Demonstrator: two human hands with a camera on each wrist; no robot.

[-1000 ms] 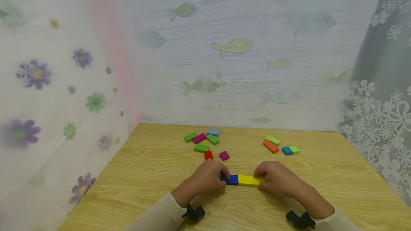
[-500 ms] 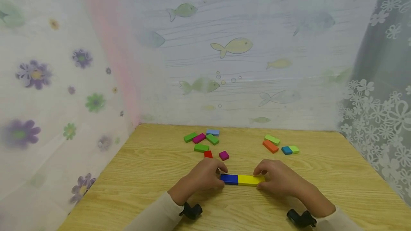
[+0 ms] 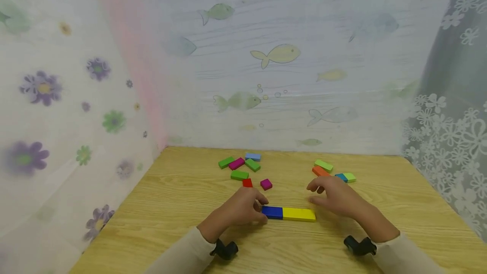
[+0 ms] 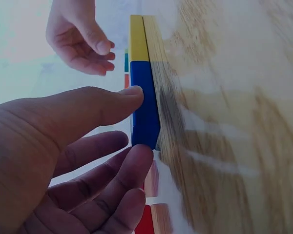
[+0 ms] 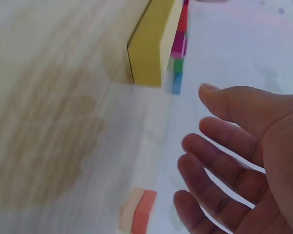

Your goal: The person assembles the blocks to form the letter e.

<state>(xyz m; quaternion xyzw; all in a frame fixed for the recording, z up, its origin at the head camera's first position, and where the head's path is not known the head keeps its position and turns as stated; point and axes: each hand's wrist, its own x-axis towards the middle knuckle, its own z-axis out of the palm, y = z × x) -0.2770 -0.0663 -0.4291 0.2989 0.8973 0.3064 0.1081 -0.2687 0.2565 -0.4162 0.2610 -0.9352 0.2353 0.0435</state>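
A blue block point(image 3: 272, 212) and a longer yellow block point(image 3: 299, 214) lie end to end in a row on the wooden table. My left hand point(image 3: 243, 210) is at the blue block's left end, thumb and fingers spread loosely around it without a grip. In the left wrist view the thumb of my left hand point(image 4: 88, 136) overlaps the blue block's edge; whether it touches cannot be told. My right hand point(image 3: 338, 195) hovers beyond the yellow block's right end, holding nothing. Its fingers are relaxed and apart in the right wrist view, with the yellow block point(image 5: 154, 46) away from them.
Behind my left hand lie a red block point(image 3: 247, 183), a small magenta block point(image 3: 266, 184) and several green, magenta and light blue ones. An orange block point(image 3: 321, 171), a lime block point(image 3: 324, 165) and a blue-and-lime pair point(image 3: 349, 177) lie past my right hand. Patterned curtains surround the table point(image 3: 182, 231).
My left fingers have come off the blue block and drawn slightly left. My right hand has let go of the yellow block and moved up and away to the right. Both blocks stay in place.
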